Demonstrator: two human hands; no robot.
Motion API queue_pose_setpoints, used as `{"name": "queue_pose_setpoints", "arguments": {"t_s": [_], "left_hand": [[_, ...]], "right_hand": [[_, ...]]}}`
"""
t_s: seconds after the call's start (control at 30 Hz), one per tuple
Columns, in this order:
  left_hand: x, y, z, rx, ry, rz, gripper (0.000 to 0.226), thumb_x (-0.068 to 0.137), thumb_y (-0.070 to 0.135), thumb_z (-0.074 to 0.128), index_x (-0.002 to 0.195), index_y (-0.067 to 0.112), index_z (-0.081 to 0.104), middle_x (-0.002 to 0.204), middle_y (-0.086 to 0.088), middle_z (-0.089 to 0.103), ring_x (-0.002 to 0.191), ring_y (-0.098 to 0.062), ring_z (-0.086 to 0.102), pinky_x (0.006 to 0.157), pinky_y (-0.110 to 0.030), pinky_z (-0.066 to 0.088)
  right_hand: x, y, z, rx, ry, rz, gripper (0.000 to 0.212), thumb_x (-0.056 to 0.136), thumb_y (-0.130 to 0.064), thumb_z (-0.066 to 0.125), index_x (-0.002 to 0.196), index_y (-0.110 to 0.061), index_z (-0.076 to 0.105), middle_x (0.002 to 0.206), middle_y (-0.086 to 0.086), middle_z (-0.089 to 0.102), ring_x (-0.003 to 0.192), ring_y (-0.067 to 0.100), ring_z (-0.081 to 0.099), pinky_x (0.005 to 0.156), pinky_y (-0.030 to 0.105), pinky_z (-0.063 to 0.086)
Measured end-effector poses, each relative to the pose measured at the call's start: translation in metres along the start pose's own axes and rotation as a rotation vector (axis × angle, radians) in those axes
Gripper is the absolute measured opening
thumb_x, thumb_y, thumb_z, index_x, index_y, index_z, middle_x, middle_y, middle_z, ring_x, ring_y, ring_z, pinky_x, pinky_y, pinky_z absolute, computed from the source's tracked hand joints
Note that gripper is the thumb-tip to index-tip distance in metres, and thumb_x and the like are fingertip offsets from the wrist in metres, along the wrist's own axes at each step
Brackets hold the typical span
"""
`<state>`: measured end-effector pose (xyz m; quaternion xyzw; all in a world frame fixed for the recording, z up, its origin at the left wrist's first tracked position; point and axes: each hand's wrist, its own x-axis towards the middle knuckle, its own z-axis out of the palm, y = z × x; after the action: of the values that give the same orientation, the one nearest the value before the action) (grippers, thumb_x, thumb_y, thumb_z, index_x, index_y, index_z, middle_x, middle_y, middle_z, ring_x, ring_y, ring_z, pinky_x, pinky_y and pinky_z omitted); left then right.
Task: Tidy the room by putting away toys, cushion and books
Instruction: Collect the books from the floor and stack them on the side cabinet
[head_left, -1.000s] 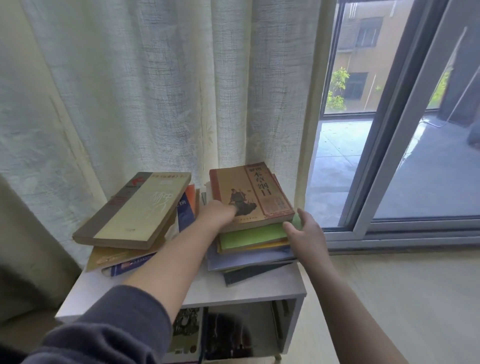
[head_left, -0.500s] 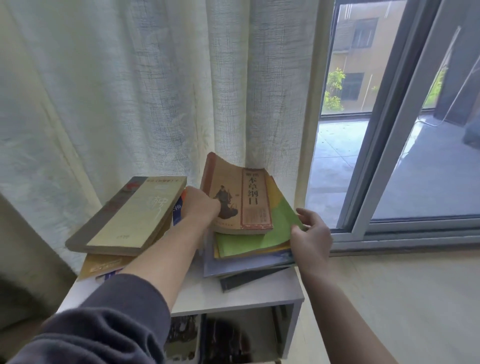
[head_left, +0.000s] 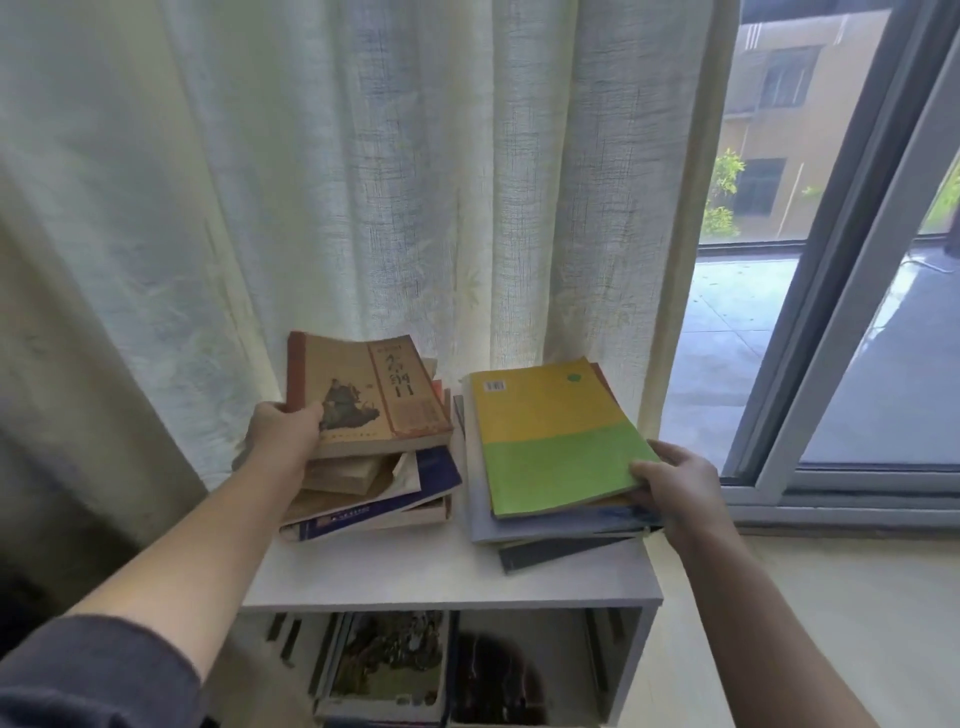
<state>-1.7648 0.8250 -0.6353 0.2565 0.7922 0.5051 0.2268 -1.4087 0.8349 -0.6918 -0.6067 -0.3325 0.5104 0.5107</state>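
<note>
straight ahead, a low white shelf unit (head_left: 447, 577) stood against a pale curtain (head_left: 363, 182), with two piles of books on its top. your left hand (head_left: 283, 441) gripped the near left corner of a worn brown book (head_left: 374, 395), with the thumb curled over the cover and the fingers tucked out of sight beneath it. that brown book lay on top of the left pile (head_left: 384, 499), an untidy heap of fanned-out paperbacks.

your right hand (head_left: 675, 488) held the near right corner of a yellow-and-green book (head_left: 550, 441). the thumb pressed on the green half of the cover and the other fingers curled round the right edge. whether those fingers also caught the books underneath could not be told. the yellow-and-green book sat on top of the right pile (head_left: 475, 457), over a grey-blue book (head_left: 561, 526) and a dark book (head_left: 550, 553) whose corner stuck out toward you. the two piles lay side by side with a narrow gap between them.

a dark grey sleeve (head_left: 93, 670) covered your left upper arm, and your right forearm was bare. in the open compartment under the top, more shelved books (head_left: 389, 670) showed, too blurred to make out. to the right, a grey window frame (head_left: 831, 312) looked out on a terrace (head_left: 727, 322) and a tan building (head_left: 779, 104).
</note>
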Motion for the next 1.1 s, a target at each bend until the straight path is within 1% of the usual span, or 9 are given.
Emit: {"name": "queue_pose_setpoints", "arguments": {"t_s": [0.27, 0.43, 0.53, 0.6, 0.73, 0.9, 1.0, 1.03, 1.1], "left_hand": [[-0.008, -0.014, -0.005, 0.912, 0.163, 0.415, 0.041, 0.091, 0.037, 0.05, 0.124, 0.012, 0.051, 0.123, -0.014, 0.047, 0.107, -0.033, 0.05, 0.086, -0.045, 0.046], [-0.043, -0.006, 0.023, 0.799, -0.097, 1.187, 0.059, 0.08, 0.023, 0.061, 0.136, 0.017, 0.046, 0.141, -0.008, 0.046, 0.126, -0.031, 0.045, 0.101, -0.047, 0.038], [-0.063, 0.004, 0.045, 0.903, -0.257, 1.354, 0.079, 0.084, 0.032, 0.066, 0.15, 0.027, 0.023, 0.158, 0.0, 0.023, 0.146, -0.023, 0.02, 0.111, -0.049, 0.026], [-0.075, 0.011, 0.057, 0.868, -0.233, 1.477, 0.073, 0.082, 0.033, 0.069, 0.145, 0.027, 0.031, 0.152, -0.002, 0.036, 0.143, -0.025, 0.029, 0.113, -0.055, 0.026], [-0.088, 0.03, 0.063, 0.504, 0.056, 1.44, 0.047, 0.073, 0.028, 0.073, 0.111, 0.011, 0.053, 0.117, -0.012, 0.058, 0.109, -0.032, 0.057, 0.094, -0.045, 0.047], [-0.09, 0.047, 0.055, 0.554, 0.155, 1.549, 0.079, 0.075, 0.04, 0.067, 0.14, 0.016, 0.03, 0.151, -0.014, 0.026, 0.141, -0.033, 0.026, 0.111, -0.058, 0.027], [-0.097, 0.06, 0.051, 0.634, 0.041, 1.598, 0.069, 0.079, 0.043, 0.065, 0.139, 0.018, 0.039, 0.144, -0.009, 0.045, 0.139, -0.028, 0.035, 0.113, -0.056, 0.024], [-0.097, 0.063, 0.049, 0.635, -0.022, 1.634, 0.056, 0.08, 0.041, 0.068, 0.129, 0.018, 0.052, 0.13, -0.007, 0.06, 0.128, -0.028, 0.05, 0.108, -0.051, 0.035], [-0.097, 0.066, 0.039, 0.6, -0.081, 1.707, 0.026, 0.084, 0.04, 0.064, 0.098, 0.019, 0.069, 0.084, 0.001, 0.072, 0.079, -0.023, 0.069, 0.065, -0.022, 0.046]], "right_hand": [[-0.004, -0.004, -0.001, 0.114, -0.002, -0.03, 0.049, 0.088, 0.013, 0.047, 0.131, -0.008, 0.056, 0.11, 0.01, 0.065, 0.077, 0.033, 0.071, 0.062, 0.033, 0.062], [0.002, -0.01, -0.007, 0.477, -0.082, 0.085, 0.042, 0.092, 0.014, 0.045, 0.13, -0.001, 0.055, 0.106, 0.017, 0.065, 0.08, 0.028, 0.067, 0.059, 0.025, 0.06], [0.004, -0.013, -0.011, 0.588, -0.174, 0.153, 0.041, 0.095, 0.011, 0.04, 0.132, 0.0, 0.054, 0.11, 0.019, 0.064, 0.089, 0.028, 0.066, 0.064, 0.026, 0.061], [0.004, -0.014, -0.013, 0.641, -0.241, 0.194, 0.04, 0.095, 0.01, 0.037, 0.13, 0.001, 0.054, 0.11, 0.02, 0.064, 0.086, 0.027, 0.069, 0.064, 0.025, 0.06], [0.001, -0.014, -0.016, 0.705, -0.321, 0.251, 0.037, 0.093, 0.011, 0.035, 0.119, 0.002, 0.06, 0.1, 0.021, 0.069, 0.073, 0.022, 0.074, 0.056, 0.021, 0.058], [-0.008, -0.021, -0.019, 0.747, -0.375, 0.294, 0.031, 0.095, 0.009, 0.031, 0.109, 0.003, 0.058, 0.078, 0.018, 0.072, 0.061, 0.017, 0.072, 0.046, 0.016, 0.052], [-0.01, -0.022, -0.023, 0.694, -0.427, 0.295, 0.035, 0.095, 0.009, 0.03, 0.111, -0.001, 0.06, 0.092, 0.019, 0.066, 0.056, 0.015, 0.07, 0.041, 0.014, 0.05], [-0.009, -0.02, -0.022, 0.675, -0.451, 0.278, 0.036, 0.094, 0.008, 0.031, 0.113, -0.001, 0.06, 0.096, 0.019, 0.065, 0.059, 0.015, 0.07, 0.045, 0.013, 0.052], [-0.006, -0.017, -0.021, 0.708, -0.476, 0.228, 0.032, 0.097, 0.004, 0.034, 0.116, 0.001, 0.059, 0.099, 0.02, 0.065, 0.069, 0.019, 0.072, 0.056, 0.017, 0.057]]}}
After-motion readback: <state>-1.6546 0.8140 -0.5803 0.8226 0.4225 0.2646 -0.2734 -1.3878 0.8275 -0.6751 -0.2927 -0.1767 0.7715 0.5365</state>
